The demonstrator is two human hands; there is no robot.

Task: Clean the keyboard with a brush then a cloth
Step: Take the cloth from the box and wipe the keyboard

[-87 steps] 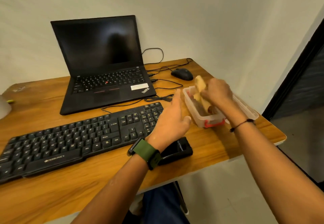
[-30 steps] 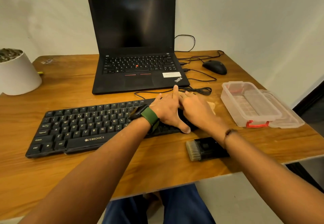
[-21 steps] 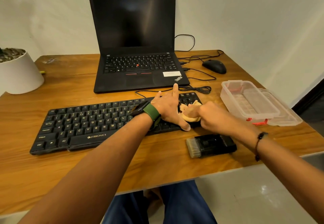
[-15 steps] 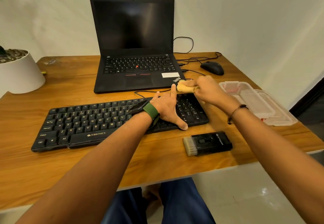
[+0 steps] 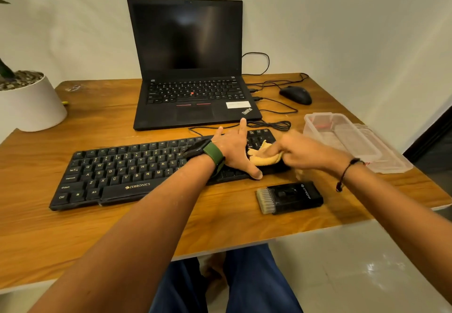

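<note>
Yellow microfibre cloth [image 5: 265, 157] bunched on the right end of the black Zebronics keyboard [image 5: 127, 173], over the number-pad keys, pinched under the curled fingers of the right hand [image 5: 305, 152]; motion blur on that hand. Left hand [image 5: 234, 152] just beside the cloth, pressed flat on the keyboard with fingers spread straight and thumb reaching down to the front edge, green-strapped smartwatch [image 5: 204, 152] on the wrist. Thin black cord bracelet [image 5: 347, 172] on the right wrist. Keyboard lying slightly angled across the wooden desk [image 5: 97, 227], left end nearer the front edge. Black-handled brush [image 5: 289, 197] flat on the desk in front of the keyboard's right end, bristles pointing left, apart from both hands. Behind the keyboard, open ThinkPad laptop [image 5: 193, 68] with dark screen, black cables trailing to its right toward a black mouse [image 5: 296, 95]. Clear plastic box [image 5: 342, 136] with a red clip at the right of the desk, its lid beside it. White plant pot [image 5: 27, 104] at the far left.
</note>
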